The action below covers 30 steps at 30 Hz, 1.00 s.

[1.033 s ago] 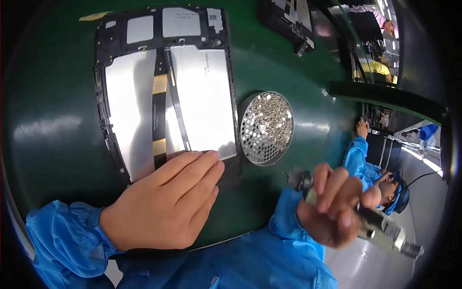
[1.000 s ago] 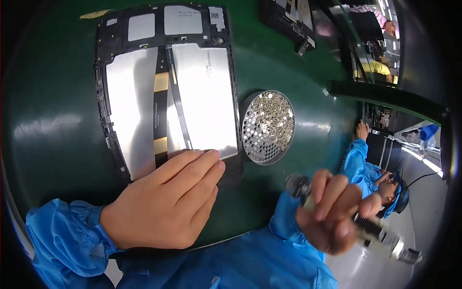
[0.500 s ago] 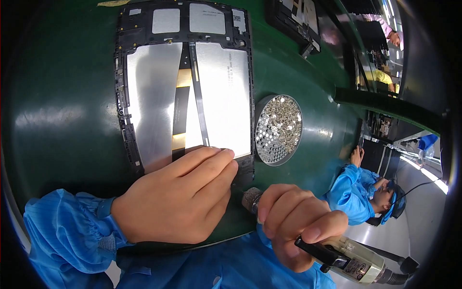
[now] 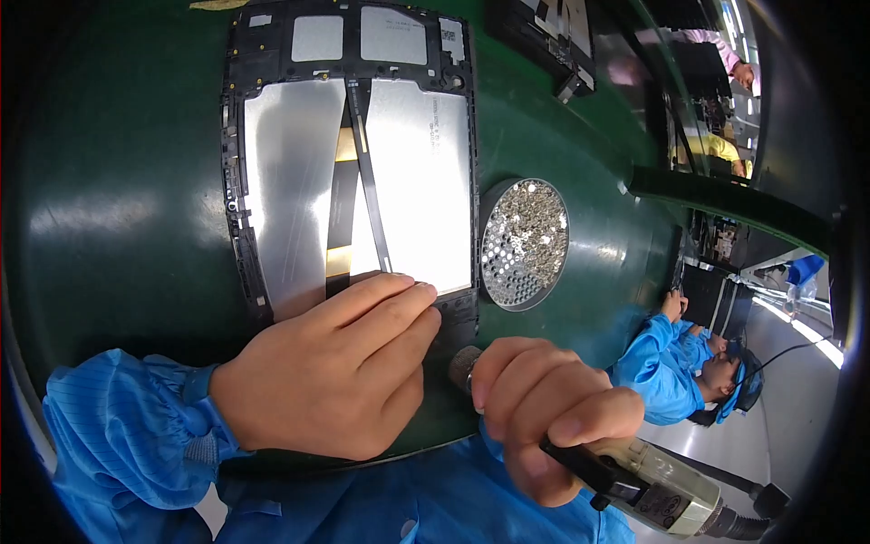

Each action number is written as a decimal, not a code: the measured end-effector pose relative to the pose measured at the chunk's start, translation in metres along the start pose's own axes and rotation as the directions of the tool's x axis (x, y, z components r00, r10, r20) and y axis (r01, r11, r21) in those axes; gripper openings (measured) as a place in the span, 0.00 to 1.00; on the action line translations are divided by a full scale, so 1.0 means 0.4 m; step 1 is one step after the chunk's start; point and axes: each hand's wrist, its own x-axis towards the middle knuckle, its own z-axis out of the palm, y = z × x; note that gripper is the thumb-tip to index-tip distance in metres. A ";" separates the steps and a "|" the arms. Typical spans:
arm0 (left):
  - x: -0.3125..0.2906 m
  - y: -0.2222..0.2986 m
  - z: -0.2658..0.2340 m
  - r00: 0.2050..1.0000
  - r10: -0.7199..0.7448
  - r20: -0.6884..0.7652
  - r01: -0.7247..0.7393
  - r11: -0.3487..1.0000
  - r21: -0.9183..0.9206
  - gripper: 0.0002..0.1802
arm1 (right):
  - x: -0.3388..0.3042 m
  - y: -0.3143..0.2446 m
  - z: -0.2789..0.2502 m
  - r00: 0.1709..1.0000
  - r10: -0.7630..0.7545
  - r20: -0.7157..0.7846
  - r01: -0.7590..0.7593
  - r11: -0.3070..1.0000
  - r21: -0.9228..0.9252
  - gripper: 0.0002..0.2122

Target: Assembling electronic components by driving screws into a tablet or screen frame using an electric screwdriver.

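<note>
An opened tablet (image 4: 412, 172) lies on the green bench, with its black frame, silver metal plates and flat ribbon cables showing. My left hand (image 4: 322, 367) lies over its near end, fingers together and bent onto the lower edge; the thumb is hidden. In my right hand (image 4: 553, 412) is an electric screwdriver (image 4: 675, 494) with a pale translucent body, black lever and knurled metal collar. The fist wraps round it just right of the left hand. The collar points at the tablet's near right corner; the bit itself cannot be made out.
A round grey dish (image 4: 526, 245) with many small silver screws stands right of the tablet. Another opened device (image 4: 557, 45) lies at the far right. A dark green rail (image 4: 725, 204) borders the bench. A co-worker in blue (image 4: 666, 372) sits at the right.
The tablet has shifted slightly to the right at its left side. My right hand and the screwdriver have moved a little left and up, closer to the left hand.
</note>
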 end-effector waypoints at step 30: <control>-0.125 -0.042 -0.131 0.989 -0.015 0.149 -0.003 0.993 0.118 0.13 | -0.004 -0.009 -0.029 0.854 -0.158 -0.495 0.104 0.985 -0.135 0.14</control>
